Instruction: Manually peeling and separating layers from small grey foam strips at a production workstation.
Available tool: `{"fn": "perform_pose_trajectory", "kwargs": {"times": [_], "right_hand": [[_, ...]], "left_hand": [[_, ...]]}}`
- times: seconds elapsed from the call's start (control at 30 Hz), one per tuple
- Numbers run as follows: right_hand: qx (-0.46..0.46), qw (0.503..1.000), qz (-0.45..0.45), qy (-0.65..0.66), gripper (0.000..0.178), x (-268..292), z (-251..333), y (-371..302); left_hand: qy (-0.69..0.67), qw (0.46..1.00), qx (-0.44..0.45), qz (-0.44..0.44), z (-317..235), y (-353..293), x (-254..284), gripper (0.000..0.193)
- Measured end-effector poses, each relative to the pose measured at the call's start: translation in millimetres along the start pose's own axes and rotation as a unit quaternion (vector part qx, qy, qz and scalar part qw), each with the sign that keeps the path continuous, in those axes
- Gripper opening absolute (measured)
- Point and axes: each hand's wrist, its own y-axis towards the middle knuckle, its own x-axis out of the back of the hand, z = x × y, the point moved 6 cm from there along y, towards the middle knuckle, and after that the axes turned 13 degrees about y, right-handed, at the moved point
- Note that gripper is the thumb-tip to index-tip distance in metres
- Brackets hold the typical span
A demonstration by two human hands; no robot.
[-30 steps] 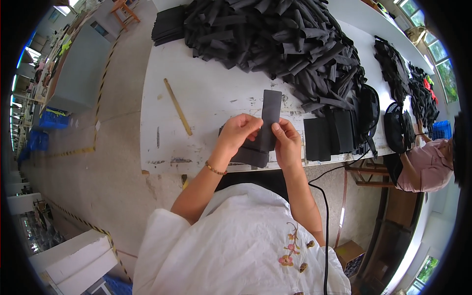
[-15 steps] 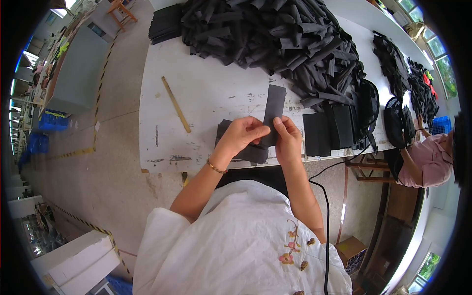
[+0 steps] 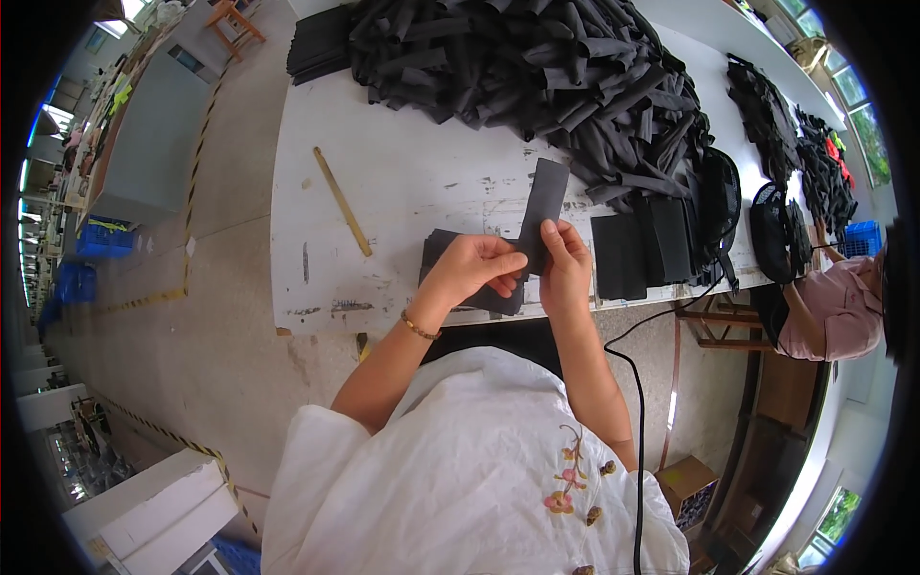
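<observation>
A black fabric strip [image 3: 545,192] stands up at a slant between my hands, its top leaning to the right. My right hand [image 3: 567,273] grips it with the thumb across its front. At the strip's lower left edge, my left hand [image 3: 471,268] pinches with thumb and fingertips; the lower end is partly covered by the fingers. Beneath and behind my left hand lies a stack of black fabric pieces [image 3: 438,247] near the table's front edge. Just right of my right hand, more black pieces [image 3: 619,259] are laid out in neat stacks.
A big heap of loose black strips [image 3: 517,67] covers the back of the white table [image 3: 383,192]. A wooden ruler [image 3: 342,203] lies at left. Black mesh items [image 3: 721,206] stand at right, near a dark cable [image 3: 634,383]. A co-worker in pink [image 3: 829,316] sits farther right.
The strip's top has tilted right and risen slightly. My right hand has shifted a little to the right, while my left hand has stayed nearly in place.
</observation>
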Motion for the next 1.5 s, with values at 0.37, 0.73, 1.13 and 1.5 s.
{"fn": "perform_pose_trajectory", "kwargs": {"times": [0.37,0.73,1.13,1.5], "right_hand": [[0.029,0.999,0.017,-0.035,0.019,4.2,0.2,-2.0],[0.139,0.921,0.102,-0.349,0.031,-18.1,65.0,22.2],[0.043,0.967,-0.069,-0.243,0.02,1.4,37.1,4.8],[0.213,0.829,-0.002,-0.516,0.016,9.2,1.8,-20.3]], "left_hand": [[-0.036,0.998,0.005,0.048,6.7,1.9,3.2,0.021],[0.304,0.95,-0.073,-0.026,-21.2,-12.6,33.3,0.019],[0.121,0.991,-0.04,-0.029,-15.7,-22.2,62.3,0.022],[0.44,0.821,-0.126,-0.342,2.4,-39.3,75.5,0.016]]}}
